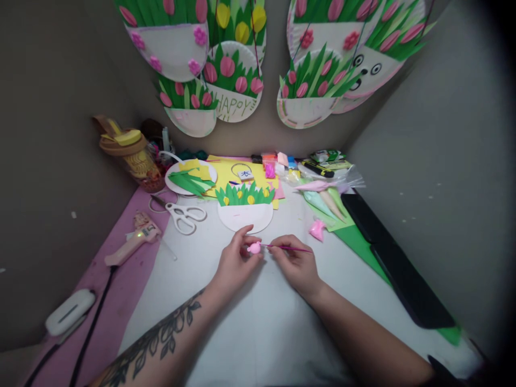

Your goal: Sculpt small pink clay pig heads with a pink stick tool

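Between the thumb and fingers of my left hand (237,257) sits a small pink clay figure (255,248), round with little bumps on it. My right hand (295,264) pinches a thin magenta stick-like tool (291,248), its tip pointing left at the figure. Whether the tip touches the clay I cannot tell. Just beyond my hands lies a half-round white paper plate (245,216) with green paper grass (258,194) and yellow paper tulips. A packet of pink clay (317,230) rests to the right of my right hand.
White-handled scissors (185,216) and a pink glue gun (135,239) with a cord lie on the left. Behind them stand a plate of paper scraps (191,185) and a yellow-lidded cup (131,153). Piping bags (322,201) and a black folded object (407,274) lie right. Decorated plates (237,80) hang behind.
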Demonstrator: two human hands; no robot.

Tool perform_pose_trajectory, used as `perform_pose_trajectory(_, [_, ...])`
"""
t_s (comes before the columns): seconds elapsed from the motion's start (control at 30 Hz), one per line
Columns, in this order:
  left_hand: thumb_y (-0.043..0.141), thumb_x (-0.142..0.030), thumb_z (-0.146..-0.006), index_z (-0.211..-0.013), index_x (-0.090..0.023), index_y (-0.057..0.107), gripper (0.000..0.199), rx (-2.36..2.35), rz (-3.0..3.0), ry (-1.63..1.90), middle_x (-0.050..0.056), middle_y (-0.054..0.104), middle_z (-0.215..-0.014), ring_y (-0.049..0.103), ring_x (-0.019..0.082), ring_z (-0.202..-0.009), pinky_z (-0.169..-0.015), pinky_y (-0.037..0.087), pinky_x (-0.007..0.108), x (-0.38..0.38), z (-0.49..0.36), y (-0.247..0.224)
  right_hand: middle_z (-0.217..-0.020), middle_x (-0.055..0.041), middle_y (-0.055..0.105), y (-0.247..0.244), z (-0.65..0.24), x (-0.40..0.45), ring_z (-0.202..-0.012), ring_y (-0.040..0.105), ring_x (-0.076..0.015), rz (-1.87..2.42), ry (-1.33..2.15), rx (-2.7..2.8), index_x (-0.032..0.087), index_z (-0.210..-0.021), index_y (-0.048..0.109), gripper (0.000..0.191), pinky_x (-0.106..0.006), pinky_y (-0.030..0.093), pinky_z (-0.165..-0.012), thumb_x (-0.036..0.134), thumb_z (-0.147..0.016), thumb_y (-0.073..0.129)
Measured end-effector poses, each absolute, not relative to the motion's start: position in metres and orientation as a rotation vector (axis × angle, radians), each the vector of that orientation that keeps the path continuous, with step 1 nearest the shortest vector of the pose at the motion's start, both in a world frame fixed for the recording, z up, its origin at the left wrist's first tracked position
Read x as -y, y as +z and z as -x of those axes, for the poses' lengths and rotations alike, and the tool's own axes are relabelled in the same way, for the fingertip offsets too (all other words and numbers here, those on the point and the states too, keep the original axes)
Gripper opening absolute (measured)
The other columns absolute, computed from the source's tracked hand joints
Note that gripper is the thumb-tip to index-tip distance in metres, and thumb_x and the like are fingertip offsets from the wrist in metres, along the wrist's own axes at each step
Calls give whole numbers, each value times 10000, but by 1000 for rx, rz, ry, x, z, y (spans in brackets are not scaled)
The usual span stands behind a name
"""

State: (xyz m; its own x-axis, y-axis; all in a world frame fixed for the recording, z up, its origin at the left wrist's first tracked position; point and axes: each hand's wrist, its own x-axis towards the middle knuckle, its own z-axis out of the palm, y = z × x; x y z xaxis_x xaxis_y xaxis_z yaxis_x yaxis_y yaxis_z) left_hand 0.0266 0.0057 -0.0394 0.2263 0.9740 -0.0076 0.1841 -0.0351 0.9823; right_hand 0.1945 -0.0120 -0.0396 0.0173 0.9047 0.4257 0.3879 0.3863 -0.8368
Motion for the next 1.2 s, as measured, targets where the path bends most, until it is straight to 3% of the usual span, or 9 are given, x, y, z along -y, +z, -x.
perform_pose_trajectory(1.2, [641,-155,-753,-1285,-219,425,578,-1161,-1497,934,43,684,-1051,632,153,-917,-802,483,303,-5,-27,-38,-734,-6,651,-38,-195,13,-699,626,-143,1205,577,1566,212,-795,617,74,-272,502,-663,206,-855,574])
